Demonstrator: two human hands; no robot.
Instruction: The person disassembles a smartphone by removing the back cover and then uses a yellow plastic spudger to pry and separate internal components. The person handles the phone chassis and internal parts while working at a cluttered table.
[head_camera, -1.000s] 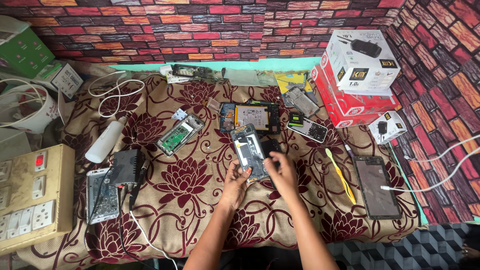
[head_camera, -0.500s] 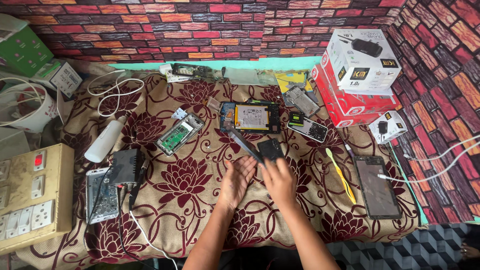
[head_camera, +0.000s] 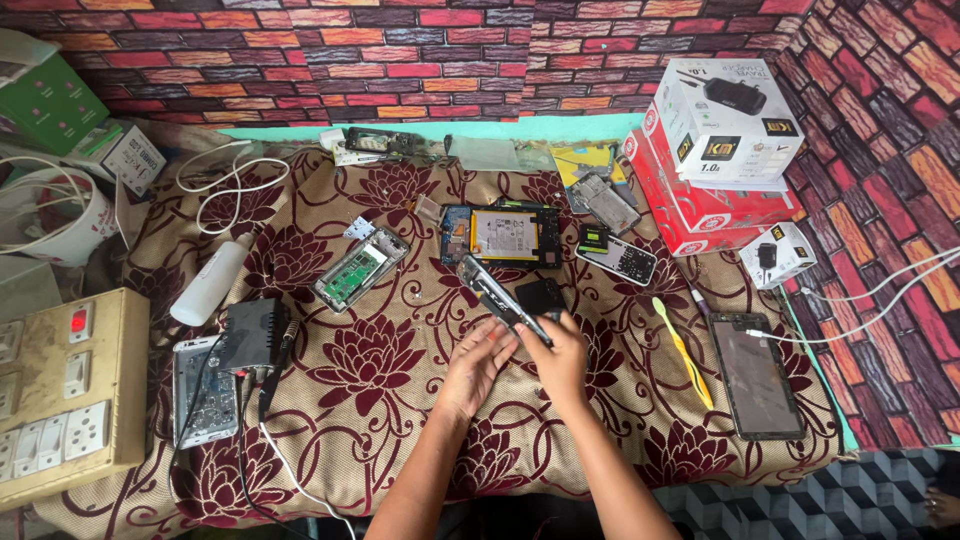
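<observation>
Both of my hands meet at the middle of a floral cloth (head_camera: 380, 370). My left hand (head_camera: 478, 362) and my right hand (head_camera: 556, 358) together hold a slim phone frame (head_camera: 497, 296), tilted on its edge and pointing up-left. A small black rectangular part (head_camera: 541, 295) lies just beyond my right fingers. Behind it rests an opened phone with a yellow-labelled battery (head_camera: 503, 235).
An opened phone body with a green board (head_camera: 360, 267), a white bottle (head_camera: 210, 281), a black box with cables (head_camera: 252, 335), a switchboard (head_camera: 60, 385), a keypad phone (head_camera: 618, 259), a yellow toothbrush (head_camera: 683, 350), a dark tablet (head_camera: 755, 375), red and white boxes (head_camera: 715, 150).
The phone frame went from lying flat in my hands to tilted on its edge. My hands shifted slightly lower, and the black part now lies uncovered beyond them.
</observation>
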